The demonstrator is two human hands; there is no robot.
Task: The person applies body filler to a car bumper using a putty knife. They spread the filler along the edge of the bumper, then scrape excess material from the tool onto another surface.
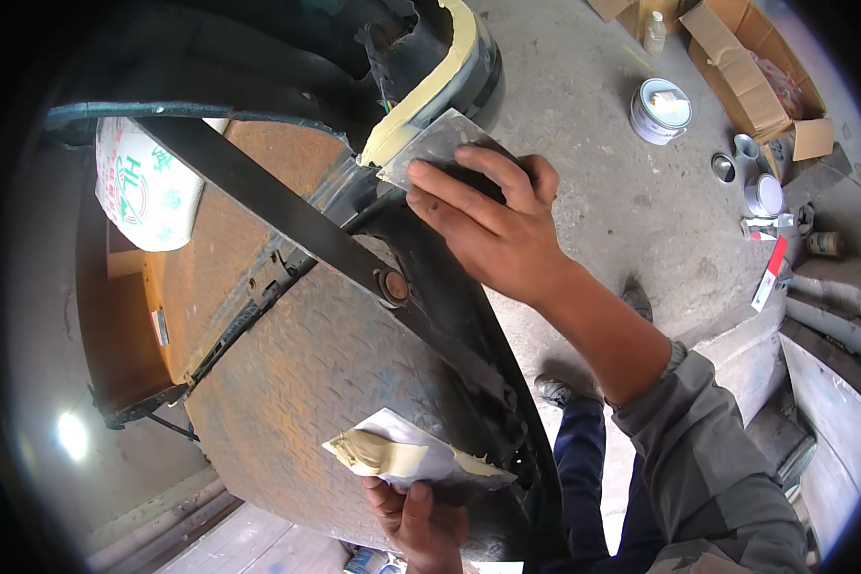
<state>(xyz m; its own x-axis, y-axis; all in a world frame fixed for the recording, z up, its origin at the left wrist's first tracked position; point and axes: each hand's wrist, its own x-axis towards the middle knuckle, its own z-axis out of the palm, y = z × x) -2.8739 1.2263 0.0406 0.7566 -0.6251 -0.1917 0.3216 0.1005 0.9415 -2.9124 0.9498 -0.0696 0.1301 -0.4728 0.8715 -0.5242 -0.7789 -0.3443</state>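
Cream-yellow filler (430,86) runs in a thick band along the curved edge of a dark car bumper (483,77). My right hand (502,225) is closed on a flat grey spreader (447,143), its fingers spread across the sheet. One edge of the spreader lies against the lower end of the filler band. Lower down, my left hand (416,521) pinches the near edge of a thin mixing plate (440,464). A heap of the same filler (378,452) sits on the left part of this plate, with a smear along its right edge.
Beneath the bumper stands a rusty tread-plate surface (306,383), with a white printed sack (148,187) at far left. On the floor to the right are a lidded tin (660,110), a cardboard box (737,67), a smaller tin (763,196) and a red-and-white strip (769,275).
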